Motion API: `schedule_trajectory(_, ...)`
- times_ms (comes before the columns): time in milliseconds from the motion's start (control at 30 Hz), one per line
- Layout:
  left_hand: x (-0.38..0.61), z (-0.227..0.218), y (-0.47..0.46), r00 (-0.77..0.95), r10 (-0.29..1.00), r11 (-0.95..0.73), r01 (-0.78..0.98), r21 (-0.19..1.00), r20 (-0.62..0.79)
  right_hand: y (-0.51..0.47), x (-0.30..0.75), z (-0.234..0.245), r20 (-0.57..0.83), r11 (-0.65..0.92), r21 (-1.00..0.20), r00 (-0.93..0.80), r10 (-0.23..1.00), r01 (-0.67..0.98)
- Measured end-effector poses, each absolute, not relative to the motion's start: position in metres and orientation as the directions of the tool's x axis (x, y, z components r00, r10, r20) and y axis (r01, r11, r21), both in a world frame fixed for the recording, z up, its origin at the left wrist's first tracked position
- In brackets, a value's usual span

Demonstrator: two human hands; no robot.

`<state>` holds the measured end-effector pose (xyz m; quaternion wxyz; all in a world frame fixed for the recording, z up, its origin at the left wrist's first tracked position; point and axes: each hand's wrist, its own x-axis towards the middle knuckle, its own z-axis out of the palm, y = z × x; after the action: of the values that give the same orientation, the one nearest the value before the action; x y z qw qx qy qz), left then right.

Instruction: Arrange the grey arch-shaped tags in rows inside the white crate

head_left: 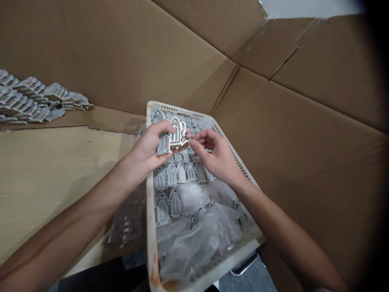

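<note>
My left hand [148, 148] is closed around a small stack of grey arch-shaped plastic pieces [164, 144], held above a white perforated tray [149, 211]. At the top of the stack sits a white and gold arch piece [178, 132]. My right hand [214, 156] pinches the edge of that white and gold piece with fingertips. The tray holds several rows of grey arch pieces [179, 174] lying flat.
Crumpled clear plastic film [200, 231] covers the tray's near half. Rows of stacked grey pieces [33, 99] lie at the far left on a cardboard-covered table [45, 170]. Tall cardboard sheets [304, 134] wall in the back and right. Another clear sheet with pieces [127, 221] lies left of the tray.
</note>
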<state>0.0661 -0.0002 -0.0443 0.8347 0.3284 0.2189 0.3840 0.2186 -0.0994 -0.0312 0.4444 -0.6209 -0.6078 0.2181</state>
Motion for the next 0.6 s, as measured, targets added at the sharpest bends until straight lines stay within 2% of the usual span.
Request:
schedule_trajectory(167, 0.073, -0.049, -0.003, 0.595, 0.8, 0.467, -0.529, 0.708, -0.083, -0.083, 0.214, -0.041, 0.273, 0.133, -0.8, 0.159, 0.949, 0.586)
schedule_trajectory(300, 0.076, -0.053, -0.004, 0.562, 0.822, 0.442, -0.536, 0.719, -0.087, -0.092, 0.199, -0.035, 0.436, 0.153, -0.721, 0.271, 0.858, 0.676)
schedule_trajectory(367, 0.077, -0.053, -0.005, 0.518, 0.846, 0.436, -0.544, 0.717, -0.122, -0.098, 0.191, -0.029, 0.466, 0.169, -0.71, 0.275, 0.841, 0.684)
schedule_trajectory(467, 0.079, -0.054, -0.01, 0.427, 0.886, 0.411, -0.548, 0.729, -0.18, -0.099, 0.182, -0.025, 0.36, 0.136, -0.721, 0.198, 0.912, 0.68)
schedule_trajectory(600, 0.081, -0.057, -0.016, 0.344, 0.933, 0.301, -0.592, 0.747, -0.103, -0.09, 0.18, -0.026, 0.204, 0.05, -0.724, 0.146, 0.968, 0.688)
